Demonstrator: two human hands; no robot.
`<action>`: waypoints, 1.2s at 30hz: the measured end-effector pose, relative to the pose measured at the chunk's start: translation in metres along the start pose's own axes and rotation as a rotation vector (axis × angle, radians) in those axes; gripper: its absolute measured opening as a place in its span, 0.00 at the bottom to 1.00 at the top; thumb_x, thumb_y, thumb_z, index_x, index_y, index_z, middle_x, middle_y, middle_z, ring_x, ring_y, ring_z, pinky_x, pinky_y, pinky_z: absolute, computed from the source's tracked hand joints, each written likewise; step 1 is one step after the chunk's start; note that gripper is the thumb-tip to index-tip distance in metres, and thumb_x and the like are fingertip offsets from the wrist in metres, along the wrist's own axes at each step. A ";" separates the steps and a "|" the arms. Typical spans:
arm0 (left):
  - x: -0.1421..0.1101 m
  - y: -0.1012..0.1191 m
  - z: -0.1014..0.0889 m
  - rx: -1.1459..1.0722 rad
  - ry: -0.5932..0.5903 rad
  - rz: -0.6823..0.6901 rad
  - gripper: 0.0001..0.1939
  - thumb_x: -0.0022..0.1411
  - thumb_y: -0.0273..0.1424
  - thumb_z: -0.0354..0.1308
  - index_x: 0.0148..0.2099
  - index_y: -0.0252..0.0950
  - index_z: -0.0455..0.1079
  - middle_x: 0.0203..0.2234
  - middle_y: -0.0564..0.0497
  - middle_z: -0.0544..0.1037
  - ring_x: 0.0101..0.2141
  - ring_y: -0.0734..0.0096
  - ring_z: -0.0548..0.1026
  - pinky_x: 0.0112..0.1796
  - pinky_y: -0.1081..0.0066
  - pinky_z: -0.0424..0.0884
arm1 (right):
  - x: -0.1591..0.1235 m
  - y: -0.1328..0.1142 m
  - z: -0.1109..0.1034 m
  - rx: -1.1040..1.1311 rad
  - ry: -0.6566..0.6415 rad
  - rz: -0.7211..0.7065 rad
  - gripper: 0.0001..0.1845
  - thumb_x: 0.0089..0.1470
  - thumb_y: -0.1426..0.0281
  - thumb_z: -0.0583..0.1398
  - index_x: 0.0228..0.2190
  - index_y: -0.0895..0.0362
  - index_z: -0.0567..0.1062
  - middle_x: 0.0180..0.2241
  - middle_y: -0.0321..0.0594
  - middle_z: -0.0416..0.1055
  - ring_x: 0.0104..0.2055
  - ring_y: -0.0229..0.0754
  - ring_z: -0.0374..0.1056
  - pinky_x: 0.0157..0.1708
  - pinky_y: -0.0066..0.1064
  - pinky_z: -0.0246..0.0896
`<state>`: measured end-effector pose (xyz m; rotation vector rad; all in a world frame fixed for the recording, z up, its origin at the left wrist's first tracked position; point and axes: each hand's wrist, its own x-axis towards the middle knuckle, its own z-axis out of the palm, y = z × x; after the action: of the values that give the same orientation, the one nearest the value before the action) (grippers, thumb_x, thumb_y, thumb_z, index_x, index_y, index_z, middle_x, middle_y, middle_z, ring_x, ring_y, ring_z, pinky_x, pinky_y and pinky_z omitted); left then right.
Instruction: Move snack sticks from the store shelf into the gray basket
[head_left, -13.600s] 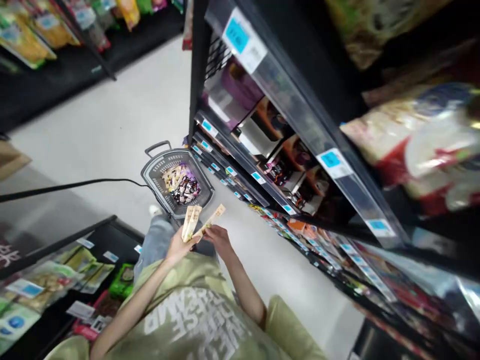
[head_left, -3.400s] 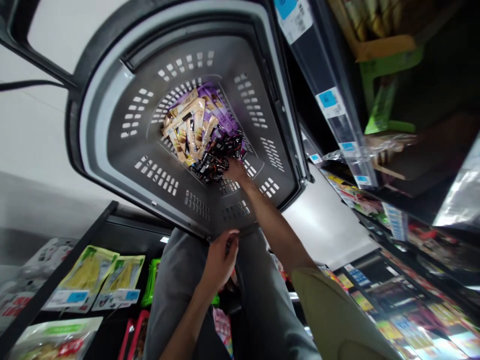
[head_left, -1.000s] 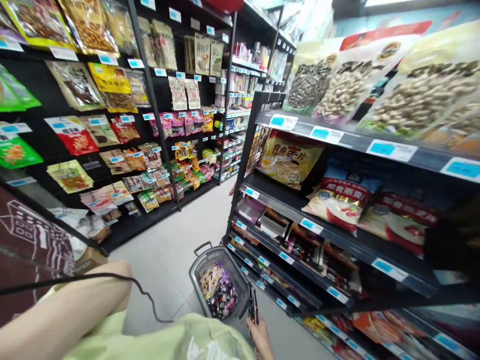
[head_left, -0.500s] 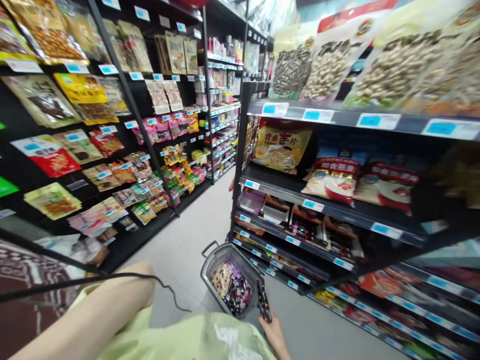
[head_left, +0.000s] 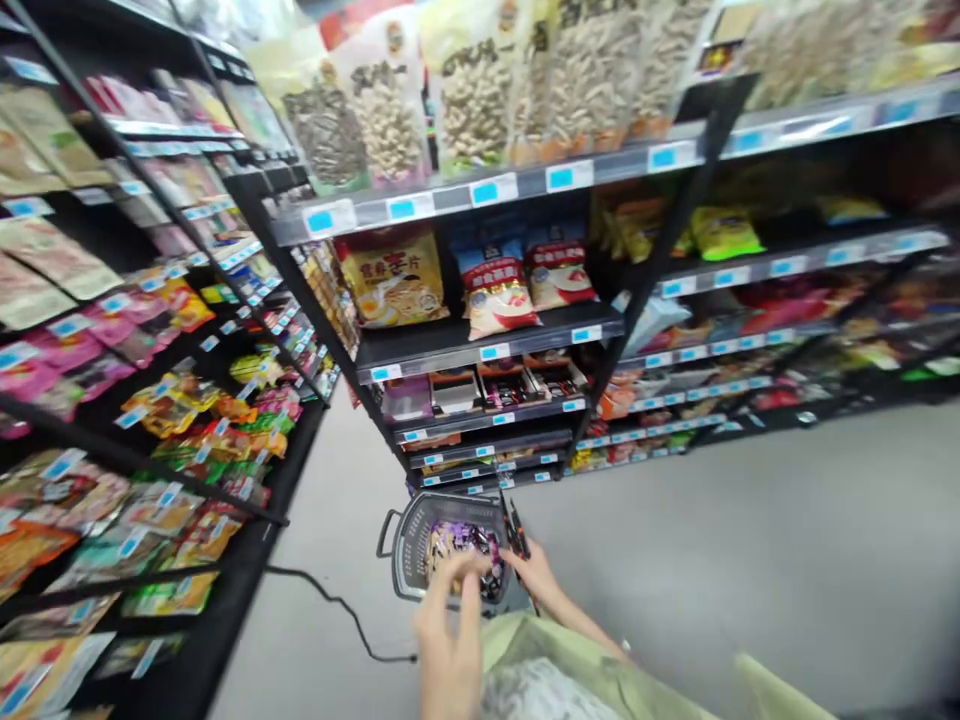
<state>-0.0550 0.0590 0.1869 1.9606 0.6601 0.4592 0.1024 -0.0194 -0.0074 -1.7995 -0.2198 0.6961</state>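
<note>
A grey plastic basket [head_left: 411, 560] rests on the floor in front of me, holding a pile of small wrapped sweets [head_left: 455, 537] in purple, cream and black. At its right side, my right hand [head_left: 534, 568] is closed around slim dark packets [head_left: 516, 530] with orange marks; their exact kind is blurred. My left hand [head_left: 454, 592] is over the basket's near part, fingers stretched and partly apart, with nothing visible in them. It covers some of the sweets. From this view I cannot tell whether it touches them.
A shelf rack [head_left: 491, 340] ahead bears bags of nuts [head_left: 472, 105], oatmeal bags [head_left: 495, 290] and open boxes of packets [head_left: 506, 385]. Another rack with hanging snack bags [head_left: 172, 410] lines the left. A black cord [head_left: 330, 597] crosses above the grey floor [head_left: 750, 560].
My view has turned to the right. My left hand has come from the left side to over the basket. My right hand still grips the dark packets beside it.
</note>
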 end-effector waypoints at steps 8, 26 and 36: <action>0.040 -0.096 0.095 -0.497 0.092 -0.308 0.38 0.51 0.53 0.66 0.57 0.33 0.70 0.53 0.35 0.77 0.55 0.50 0.74 0.57 0.56 0.67 | -0.028 -0.042 0.001 -0.021 -0.253 -0.335 0.19 0.47 0.66 0.65 0.43 0.57 0.77 0.35 0.39 0.79 0.36 0.45 0.72 0.40 0.33 0.67; 0.039 -0.104 0.083 -0.978 0.209 -0.589 0.30 0.45 0.52 0.71 0.40 0.32 0.74 0.20 0.56 0.73 0.21 0.75 0.70 0.25 0.74 0.68 | -0.034 -0.052 -0.004 0.415 -0.121 0.051 0.19 0.40 0.62 0.71 0.34 0.55 0.75 0.30 0.35 0.75 0.24 0.37 0.68 0.25 0.28 0.67; -0.003 0.035 -0.024 -1.031 0.395 0.323 0.09 0.58 0.32 0.68 0.41 0.48 0.74 0.31 0.59 0.77 0.18 0.83 0.66 0.19 0.78 0.68 | -0.038 -0.055 -0.008 0.419 -0.041 0.124 0.14 0.39 0.66 0.69 0.30 0.56 0.75 0.25 0.32 0.72 0.18 0.32 0.61 0.17 0.25 0.61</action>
<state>-0.0619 0.0605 0.2284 0.9810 0.2291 1.1397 0.0863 -0.0252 0.0580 -1.4070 0.0128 0.8011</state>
